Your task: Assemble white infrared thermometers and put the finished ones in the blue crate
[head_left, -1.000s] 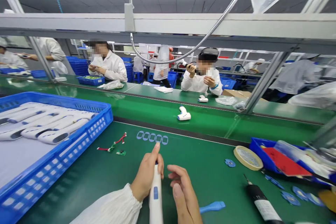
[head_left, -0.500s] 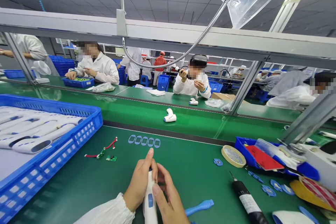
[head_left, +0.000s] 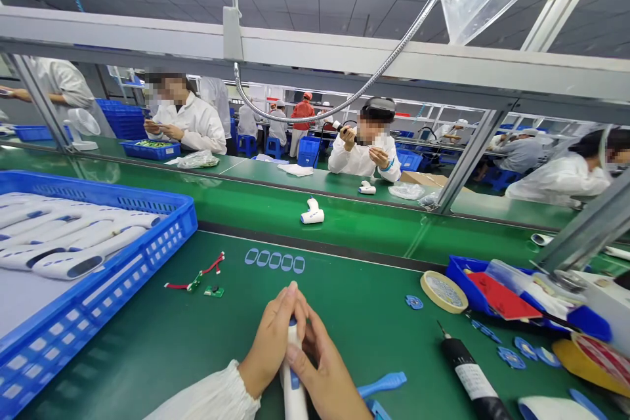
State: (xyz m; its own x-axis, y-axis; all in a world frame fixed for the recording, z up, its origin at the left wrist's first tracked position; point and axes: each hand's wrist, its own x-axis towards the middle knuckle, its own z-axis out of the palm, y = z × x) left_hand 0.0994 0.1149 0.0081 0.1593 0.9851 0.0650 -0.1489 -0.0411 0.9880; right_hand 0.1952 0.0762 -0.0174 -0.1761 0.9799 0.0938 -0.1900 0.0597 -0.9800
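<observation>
Wired circuit boards point(head_left: 195, 283) lie between blue crate point(head_left: 123, 275) and left hand point(head_left: 270, 344).

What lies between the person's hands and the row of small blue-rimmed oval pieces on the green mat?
In the head view, only bare green mat separates the left hand and right hand, around the white handset, from the oval pieces.

Both hands meet low at six o'clock, fingers curled closely inward. The left hand point(head_left: 270, 341) angles up from seven o'clock, its gathered sleeve point(head_left: 201, 398) at the wrist; the right hand point(head_left: 325, 374) angles in from five o'clock.
</observation>
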